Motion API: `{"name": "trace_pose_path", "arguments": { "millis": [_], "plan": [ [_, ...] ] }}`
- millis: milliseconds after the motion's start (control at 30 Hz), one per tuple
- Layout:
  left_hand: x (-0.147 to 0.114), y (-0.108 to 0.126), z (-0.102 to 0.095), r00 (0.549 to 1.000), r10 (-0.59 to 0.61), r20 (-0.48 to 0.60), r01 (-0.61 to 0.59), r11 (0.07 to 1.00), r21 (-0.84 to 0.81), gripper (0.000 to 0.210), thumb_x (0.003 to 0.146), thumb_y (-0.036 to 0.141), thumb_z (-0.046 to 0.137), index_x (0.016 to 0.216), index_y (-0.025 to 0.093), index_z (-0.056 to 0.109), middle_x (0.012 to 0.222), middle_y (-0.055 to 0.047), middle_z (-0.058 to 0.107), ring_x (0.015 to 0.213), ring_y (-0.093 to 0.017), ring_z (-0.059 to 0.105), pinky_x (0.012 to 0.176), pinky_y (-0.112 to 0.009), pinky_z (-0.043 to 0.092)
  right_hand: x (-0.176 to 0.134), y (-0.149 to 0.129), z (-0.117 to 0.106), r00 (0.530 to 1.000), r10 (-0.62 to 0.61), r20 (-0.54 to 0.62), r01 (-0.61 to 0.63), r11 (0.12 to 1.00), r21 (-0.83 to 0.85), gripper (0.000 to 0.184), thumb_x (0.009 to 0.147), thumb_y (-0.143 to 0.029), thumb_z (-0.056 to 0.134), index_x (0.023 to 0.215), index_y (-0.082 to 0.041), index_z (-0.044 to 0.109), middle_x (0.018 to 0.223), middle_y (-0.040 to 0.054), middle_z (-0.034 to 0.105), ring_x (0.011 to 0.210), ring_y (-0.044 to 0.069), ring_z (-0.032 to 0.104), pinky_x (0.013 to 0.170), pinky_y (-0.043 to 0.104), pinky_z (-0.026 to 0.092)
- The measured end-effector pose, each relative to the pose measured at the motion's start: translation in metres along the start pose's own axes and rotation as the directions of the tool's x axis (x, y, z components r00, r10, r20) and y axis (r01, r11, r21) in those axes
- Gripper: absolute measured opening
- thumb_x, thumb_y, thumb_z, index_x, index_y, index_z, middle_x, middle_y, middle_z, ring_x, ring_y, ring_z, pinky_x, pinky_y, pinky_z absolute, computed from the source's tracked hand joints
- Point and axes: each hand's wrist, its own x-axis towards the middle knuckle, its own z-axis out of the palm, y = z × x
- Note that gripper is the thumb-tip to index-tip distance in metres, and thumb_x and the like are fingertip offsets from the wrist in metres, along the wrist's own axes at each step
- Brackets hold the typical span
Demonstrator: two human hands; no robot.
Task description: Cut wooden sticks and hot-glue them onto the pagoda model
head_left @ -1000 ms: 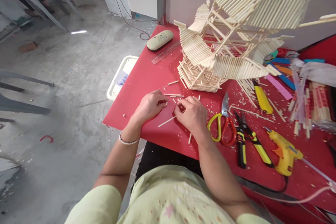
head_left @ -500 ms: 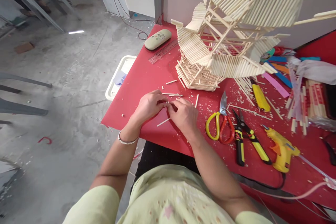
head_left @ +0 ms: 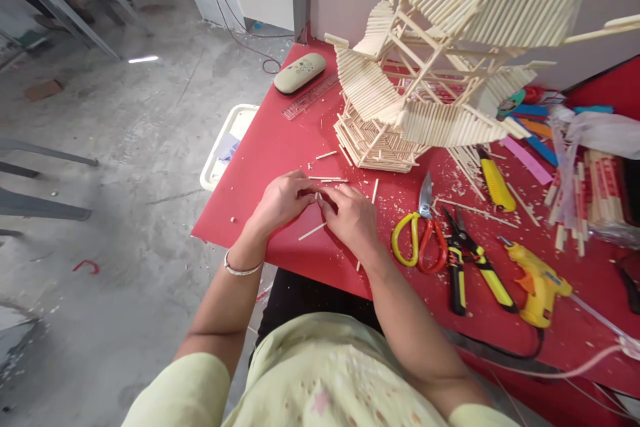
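Note:
Over the red tabletop, my left hand [head_left: 284, 201] and my right hand [head_left: 350, 215] meet with their fingertips pinched together. A short pale piece of wooden stick [head_left: 317, 196] shows between them, mostly covered by the fingers. Just beyond the fingers lie thin wooden sticks [head_left: 327, 180]. Another loose stick [head_left: 313, 231] rests below the hands, partly under the right one. Behind stands a tiered model building of wooden sticks [head_left: 375, 140] with curved stick roofs. Scissors [head_left: 419, 233] with one yellow and one red handle lie to the right of my right hand.
Pliers [head_left: 463, 260], a yellow glue gun [head_left: 540, 283] with a cord and a yellow utility knife [head_left: 496, 183] lie on the right. Bundled sticks [head_left: 600, 193] are farther right. A glasses case [head_left: 300, 73] and clear ruler [head_left: 310, 97] lie at the back left. Wood crumbs are scattered about.
My fingertips have shifted slightly around the small piece, which shows a little more now. Both hands stay in nearly the same place, and the things on the table have not moved.

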Motion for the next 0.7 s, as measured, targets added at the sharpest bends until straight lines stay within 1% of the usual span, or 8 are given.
{"name": "trace_pose_path", "arguments": {
  "millis": [167, 300, 400, 467, 600, 700],
  "plan": [
    [-0.0007, -0.0002, -0.0009, 1.0, 0.007, -0.002, -0.008, 1.0, -0.013, 0.022, 0.087, 0.015, 0.066, 0.103, 0.023, 0.08, 0.088, -0.004, 0.066, 0.075, -0.014, 0.06, 0.071, -0.026, 0.048, 0.0007, -0.0013, -0.0021, 1.0, -0.013, 0.011, 0.013, 0.999, -0.036, 0.03, 0.102, -0.036, 0.052, 0.124, -0.027, 0.07, 0.097, 0.0059, 0.069, 0.092, 0.022, 0.059, 0.072, 0.032, 0.036],
    [-0.0007, -0.0001, -0.0021, 1.0, 0.018, -0.004, -0.018, 0.999, -0.031, 0.016, 0.086, 0.015, 0.067, 0.095, 0.021, 0.079, 0.088, -0.004, 0.066, 0.074, -0.014, 0.06, 0.07, -0.027, 0.047, 0.0001, -0.0022, -0.0029, 1.0, -0.024, 0.001, 0.024, 0.998, -0.05, 0.03, 0.103, -0.04, 0.049, 0.12, -0.026, 0.07, 0.102, 0.0076, 0.069, 0.094, 0.023, 0.059, 0.073, 0.032, 0.036],
    [-0.0007, 0.0, -0.0034, 1.0, 0.03, -0.007, -0.03, 0.999, -0.031, 0.015, 0.086, 0.015, 0.066, 0.093, 0.02, 0.078, 0.087, -0.004, 0.066, 0.075, -0.014, 0.06, 0.07, -0.027, 0.047, -0.0002, -0.0018, -0.0025, 0.999, -0.034, -0.014, 0.033, 0.999, -0.039, 0.035, 0.103, -0.04, 0.05, 0.131, -0.026, 0.065, 0.107, 0.0083, 0.069, 0.098, 0.023, 0.059, 0.075, 0.033, 0.038],
    [-0.001, -0.0003, -0.0045, 1.0, 0.029, -0.01, -0.029, 0.999, -0.041, 0.015, 0.086, 0.016, 0.067, 0.093, 0.02, 0.079, 0.086, -0.004, 0.066, 0.075, -0.014, 0.06, 0.07, -0.027, 0.047, 0.0, -0.0013, -0.0023, 0.999, -0.046, -0.004, 0.046, 0.998, -0.035, 0.037, 0.103, -0.039, 0.051, 0.135, -0.027, 0.063, 0.106, 0.0081, 0.069, 0.098, 0.024, 0.059, 0.075, 0.033, 0.038],
    [-0.0027, -0.0014, -0.007, 1.0, 0.013, -0.008, -0.014, 0.997, -0.071, 0.016, 0.086, 0.017, 0.067, 0.096, 0.02, 0.079, 0.085, -0.004, 0.066, 0.072, -0.013, 0.06, 0.068, -0.026, 0.047, 0.0013, -0.0011, -0.0036, 0.997, -0.067, 0.033, 0.069, 0.996, -0.051, 0.031, 0.102, -0.036, 0.051, 0.128, -0.03, 0.068, 0.1, 0.0066, 0.067, 0.094, 0.022, 0.058, 0.07, 0.032, 0.035],
    [-0.0036, -0.0012, -0.0084, 1.0, 0.012, 0.0, -0.012, 0.997, -0.074, 0.017, 0.086, 0.017, 0.068, 0.097, 0.02, 0.079, 0.084, -0.004, 0.065, 0.071, -0.013, 0.058, 0.068, -0.026, 0.047, 0.0025, -0.0017, -0.0048, 0.997, -0.079, 0.023, 0.08, 0.994, -0.068, 0.027, 0.103, -0.036, 0.051, 0.119, -0.03, 0.071, 0.095, 0.0054, 0.064, 0.092, 0.021, 0.057, 0.068, 0.031, 0.033]
  ]
}}
